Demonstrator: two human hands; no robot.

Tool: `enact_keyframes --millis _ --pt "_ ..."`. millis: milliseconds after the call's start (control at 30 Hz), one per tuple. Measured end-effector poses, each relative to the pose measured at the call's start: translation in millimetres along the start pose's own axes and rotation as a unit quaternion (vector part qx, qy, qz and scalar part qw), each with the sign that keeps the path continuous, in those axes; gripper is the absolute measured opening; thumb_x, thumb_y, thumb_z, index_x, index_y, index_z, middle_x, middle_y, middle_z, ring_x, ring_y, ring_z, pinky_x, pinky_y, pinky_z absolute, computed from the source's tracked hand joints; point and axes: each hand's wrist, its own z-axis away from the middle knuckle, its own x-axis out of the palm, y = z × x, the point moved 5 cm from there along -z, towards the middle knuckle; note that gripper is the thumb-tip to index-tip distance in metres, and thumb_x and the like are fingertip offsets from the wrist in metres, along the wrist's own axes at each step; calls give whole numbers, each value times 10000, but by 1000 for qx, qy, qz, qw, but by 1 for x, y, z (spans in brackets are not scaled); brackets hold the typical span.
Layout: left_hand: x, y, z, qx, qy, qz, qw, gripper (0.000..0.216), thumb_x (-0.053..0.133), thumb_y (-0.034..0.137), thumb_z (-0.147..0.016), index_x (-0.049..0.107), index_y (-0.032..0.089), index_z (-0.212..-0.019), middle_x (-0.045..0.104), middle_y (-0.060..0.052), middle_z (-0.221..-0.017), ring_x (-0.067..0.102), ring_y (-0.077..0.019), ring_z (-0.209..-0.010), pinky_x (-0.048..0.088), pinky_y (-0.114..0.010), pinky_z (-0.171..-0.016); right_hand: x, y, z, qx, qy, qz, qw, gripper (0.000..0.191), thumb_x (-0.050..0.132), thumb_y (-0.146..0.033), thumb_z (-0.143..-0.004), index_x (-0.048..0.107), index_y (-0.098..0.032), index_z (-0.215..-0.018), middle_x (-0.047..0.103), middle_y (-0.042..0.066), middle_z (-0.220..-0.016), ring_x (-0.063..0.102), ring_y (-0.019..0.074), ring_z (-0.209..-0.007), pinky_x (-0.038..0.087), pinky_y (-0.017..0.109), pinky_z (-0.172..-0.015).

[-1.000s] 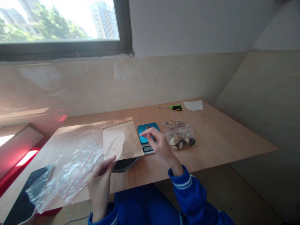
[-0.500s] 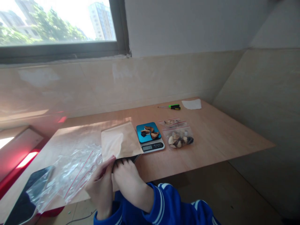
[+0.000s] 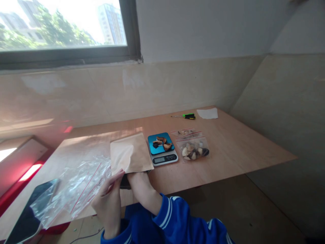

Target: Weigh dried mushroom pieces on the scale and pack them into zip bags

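Note:
A brown paper pouch [image 3: 132,152] lies at the table's front, its mouth towards me. My left hand [image 3: 109,191] pinches the left side of that mouth between thumb and fingers. My right hand [image 3: 138,179] reaches inside the pouch up to about the wrist, so its fingers are hidden. Just right of the pouch stands a kitchen scale [image 3: 165,160] with a blue platform. Several dried brown slices [image 3: 167,146] rest on it; the display is too small to read. Beside the scale lies a clear zip bag [image 3: 195,149] of pale and dark pieces.
Empty clear zip bags [image 3: 83,186] spread over the left front, partly covering a phone [image 3: 38,206]. Behind the filled bag lies a smaller zip bag [image 3: 186,132]. Screwdrivers [image 3: 189,116] and a white paper sheet [image 3: 207,113] lie at the back. The table's front edge [image 3: 177,192] is close to me.
My right hand has pushed deeper into the pouch, and its fingers have gone out of sight. My left hand keeps its pinch on the pouch's edge.

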Motion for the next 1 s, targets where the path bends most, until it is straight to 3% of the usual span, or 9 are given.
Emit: enact_keyframes --millis 100,233,400,500,567,667,767,900,1000 --pt "-2 -1 0 -6 4 -6 1000 202 721 432 -670 772 263 -767 770 20 -822 709 -219 -842 546 -306 -795 -3 2 7 6 -2 32 999 319 427 -9 -915 602 -84 -1170 691 185 -1124 672 283 -1014 547 400 -888" --pt "-4 1 -1 -1 0 -6 1000 207 712 439 -672 770 260 -760 770 17 -826 710 -216 -846 544 -299 -800 -14 -3 29 -51 -14 22 998 231 490 -26 -899 624 -110 -1068 724 115 -917 700 246 -798 574 344 -706" --pt "-6 3 -3 9 -15 -23 1000 205 696 438 -691 764 258 -759 773 14 -856 713 -222 -874 544 -298 -808 -66 -4 77 -126 24 -89 988 94 552 -109 -917 633 -156 -905 709 44 -894 658 206 -881 527 330 -819" --pt "-8 2 -5 24 -20 -23 999 185 700 429 -701 760 263 -756 773 20 -863 715 -219 -882 539 -296 -822 -106 23 90 -121 86 -241 959 73 607 -177 -908 647 -190 -968 718 5 -977 649 151 -952 485 264 -887" --pt "-9 1 -6 29 -19 -23 999 177 702 425 -704 760 268 -760 774 24 -868 714 -221 -899 537 -299 -837 -121 59 85 -70 143 -255 954 76 600 -201 -914 657 -202 -963 712 10 -970 646 158 -952 481 276 -876" --pt "-11 0 -7 32 -22 -31 999 181 705 437 -706 760 277 -771 774 28 -879 711 -228 -929 530 -307 -866 -116 117 64 33 196 -155 968 72 611 -191 -897 682 -188 -900 690 48 -939 627 202 -934 485 327 -849" --pt "-12 0 -7 43 -30 -29 998 188 701 448 -715 759 282 -784 773 29 -887 709 -228 -940 529 -308 -869 -93 149 36 77 197 -33 977 80 633 -190 -876 711 -178 -886 675 87 -987 576 247 -985 465 385 -884" --pt "-16 1 -7 50 -35 -31 998 190 706 450 -720 761 285 -796 773 29 -888 711 -221 -925 534 -301 -853 -66 146 17 79 177 57 979 158 581 -217 -904 710 -203 -995 620 114 -1202 510 288 -1109 431 444 -906" --pt "-19 0 -7 48 -37 -26 998 175 705 437 -728 758 281 -789 773 27 -889 713 -219 -920 540 -296 -840 -59 133 27 82 171 58 980 253 542 -224 -916 658 -205 -1140 526 126 -1359 455 311 -1206 411 483 -937"
